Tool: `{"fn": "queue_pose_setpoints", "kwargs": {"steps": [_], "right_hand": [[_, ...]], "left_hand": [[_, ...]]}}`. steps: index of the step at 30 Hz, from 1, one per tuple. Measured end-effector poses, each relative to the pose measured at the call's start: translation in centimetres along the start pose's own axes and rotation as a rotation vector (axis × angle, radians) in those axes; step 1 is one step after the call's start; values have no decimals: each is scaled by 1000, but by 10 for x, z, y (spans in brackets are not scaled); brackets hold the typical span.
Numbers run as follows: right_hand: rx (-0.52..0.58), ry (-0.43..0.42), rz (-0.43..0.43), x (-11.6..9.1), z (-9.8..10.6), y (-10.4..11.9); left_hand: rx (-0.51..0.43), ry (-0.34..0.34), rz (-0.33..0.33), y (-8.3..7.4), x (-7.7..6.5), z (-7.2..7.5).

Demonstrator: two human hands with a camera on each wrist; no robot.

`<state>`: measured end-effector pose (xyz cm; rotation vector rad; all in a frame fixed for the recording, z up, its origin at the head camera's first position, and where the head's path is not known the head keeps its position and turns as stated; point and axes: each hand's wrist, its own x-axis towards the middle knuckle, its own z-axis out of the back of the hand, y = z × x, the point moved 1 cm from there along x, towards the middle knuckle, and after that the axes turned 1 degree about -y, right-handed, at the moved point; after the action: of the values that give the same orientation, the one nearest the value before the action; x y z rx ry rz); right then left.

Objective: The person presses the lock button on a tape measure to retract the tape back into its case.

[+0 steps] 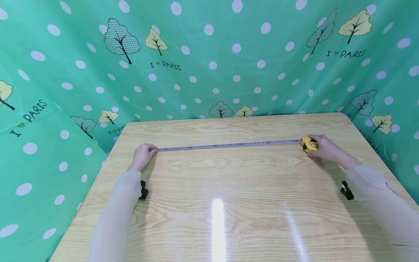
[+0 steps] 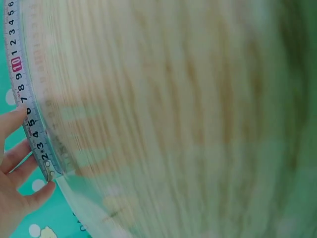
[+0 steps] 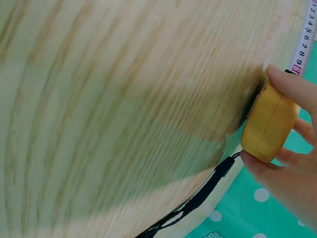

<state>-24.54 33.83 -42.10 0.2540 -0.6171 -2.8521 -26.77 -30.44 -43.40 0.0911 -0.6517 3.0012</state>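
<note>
A tape measure with a yellow and black case (image 1: 309, 144) is near the right side of the wooden table, its pale blade (image 1: 229, 145) drawn out straight to the left. My left hand (image 1: 143, 156) pinches the free end of the blade. In the left wrist view the thumb (image 2: 42, 196) sits by the metal end hook (image 2: 49, 171), with fingers along the marked strip. On the other side, my right hand (image 1: 328, 149) grips the case from its right. The right wrist view shows thumb and fingers round the yellow case (image 3: 270, 121), from which a black strap (image 3: 205, 191) hangs.
The light wooden table (image 1: 209, 174) reaches back to a green dotted curtain (image 1: 196, 43), which also hangs along both sides. Black wrist mounts (image 1: 143, 190) show at both sleeves. Light glares off the table's near part.
</note>
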Motion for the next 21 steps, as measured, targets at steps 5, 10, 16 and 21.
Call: {"fn": "queue_pose_setpoints", "kwargs": {"steps": [5, 10, 16, 21], "right_hand": [[22, -11, 10, 1, 0, -2], [18, -15, 19, -3, 3, -4], [32, -7, 18, -12, 12, 2], [25, -21, 32, -20, 21, 10]], "left_hand": [[5, -10, -11, 2, 0, 1], [8, -3, -55, 1, -1, 4], [9, -1, -74, 1, -7, 10], [4, 0, -83, 4, -12, 17]]}}
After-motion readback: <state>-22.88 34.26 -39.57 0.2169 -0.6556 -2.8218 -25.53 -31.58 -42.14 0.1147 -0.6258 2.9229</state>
